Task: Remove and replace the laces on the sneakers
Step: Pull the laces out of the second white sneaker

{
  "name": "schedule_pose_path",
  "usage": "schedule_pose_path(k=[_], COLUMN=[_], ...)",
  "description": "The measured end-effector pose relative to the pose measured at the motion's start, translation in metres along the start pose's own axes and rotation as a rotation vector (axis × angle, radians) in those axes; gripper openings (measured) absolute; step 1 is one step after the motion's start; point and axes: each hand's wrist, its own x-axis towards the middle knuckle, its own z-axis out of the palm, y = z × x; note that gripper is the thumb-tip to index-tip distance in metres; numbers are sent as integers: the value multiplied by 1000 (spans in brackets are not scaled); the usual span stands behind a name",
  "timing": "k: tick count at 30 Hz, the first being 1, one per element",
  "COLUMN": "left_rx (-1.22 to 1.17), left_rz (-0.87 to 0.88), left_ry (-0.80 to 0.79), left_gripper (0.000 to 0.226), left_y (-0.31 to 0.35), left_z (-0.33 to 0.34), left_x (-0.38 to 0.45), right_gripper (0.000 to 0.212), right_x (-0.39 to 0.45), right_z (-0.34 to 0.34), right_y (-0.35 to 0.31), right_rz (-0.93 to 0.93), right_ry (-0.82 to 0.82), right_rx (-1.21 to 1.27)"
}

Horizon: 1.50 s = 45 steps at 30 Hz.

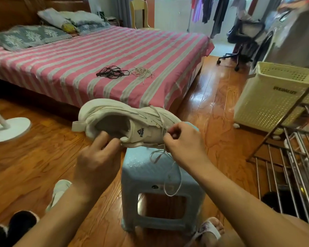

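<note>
A white sneaker lies on its side above a light blue plastic stool, heel to the left. My left hand grips its collar, thumb by the tongue. My right hand pinches the white lace at the eyelets near the tongue. The lace's free end hangs in a loop in front of the stool. A second white sneaker lies on the floor beside my left forearm. On the bed rest a bundle of black laces and a bundle of pale laces.
The pink striped bed fills the space beyond the stool. A cream laundry basket and a metal rack stand at the right. A white fan base sits at the left. Black slippers lie bottom left. The floor is polished wood.
</note>
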Motion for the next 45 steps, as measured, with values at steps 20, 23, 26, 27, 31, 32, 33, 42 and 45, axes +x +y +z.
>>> schedule_pose_path(k=[20, 23, 26, 27, 31, 32, 33, 42, 45], left_rx=[-34, -49, -33, -26, 59, 65, 64, -74, -79], left_rz=[-24, -9, -103, -203, -511, -522, -513, -148, -88], left_ry=[-57, -33, -49, -57, -37, -26, -19, -81, -113], left_gripper=[16, 17, 17, 17, 14, 14, 15, 25, 30], left_y=[11, 10, -11, -25, -74, -78, -77, -6, 1], left_z=[8, 8, 13, 14, 1, -2, -5, 8, 12], left_x=[2, 2, -1, -2, -6, -6, -5, -12, -14], right_gripper=[27, 26, 22, 24, 19, 17, 16, 13, 18], right_x=[11, 10, 17, 25, 49, 46, 41, 14, 7], right_z=[-4, -5, -19, -29, -89, -91, -85, -1, 3], right_y=[11, 6, 16, 27, 74, 77, 74, 26, 32], right_rz=[330, 273, 229, 201, 300, 301, 254, -60, 75], right_ry=[-198, -213, -220, -138, 210, 203, 148, -132, -153], right_rx=[245, 209, 152, 25, -349, -351, -345, -14, -54])
